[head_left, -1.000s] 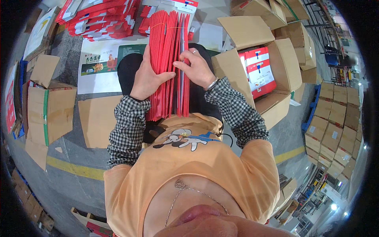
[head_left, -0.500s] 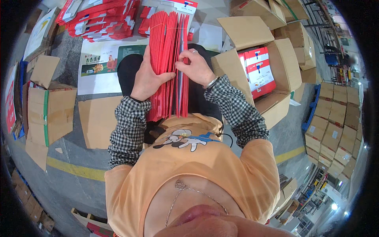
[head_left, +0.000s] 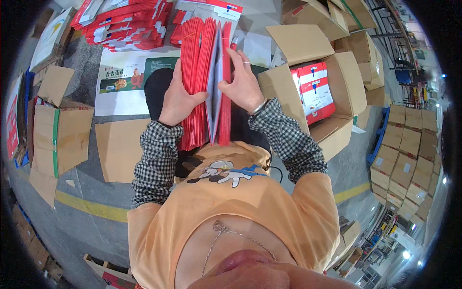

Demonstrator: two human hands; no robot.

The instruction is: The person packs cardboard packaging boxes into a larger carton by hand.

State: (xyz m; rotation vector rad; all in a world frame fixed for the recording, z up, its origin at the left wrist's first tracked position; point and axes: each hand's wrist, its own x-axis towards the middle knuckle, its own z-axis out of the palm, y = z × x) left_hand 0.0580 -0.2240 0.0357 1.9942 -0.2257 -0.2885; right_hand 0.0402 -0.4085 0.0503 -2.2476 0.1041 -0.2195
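Plainly, the stack [head_left: 196, 67] stands between our two hands, above our dark trousers [head_left: 157, 90], with its near end by the hem of the shirt [head_left: 240, 204] and its far end pointing away from us. Its long axis runs nearly straight out from the body, and the thin red edges face up, lined along that same axis. Both hands touch it, one on each side: our left hand [head_left: 177, 102] curves around the thick left part, thumb across the upper edges, its other fingers mostly hidden down the outer side. Our right hand [head_left: 245, 86] is the nearer one to the thin right part [head_left: 224, 115], which it seems to pinch, thumb bent at the upper edges and fingertips along the outer side; how firmly, we cannot tell. What counts most, we judge, is the gap [head_left: 214, 103] between those two parts: it runs lengthwise with the stack, shows pale inner faces, and lies between our thumbs, just right of the left one and just left of the right one. Beyond the stack, to our left, lies a pile [head_left: 127, 21] of red cartons; off to the right, apart from the right hand, a cardboard box [head_left: 350, 82] holds red and white packs [head_left: 315, 91].
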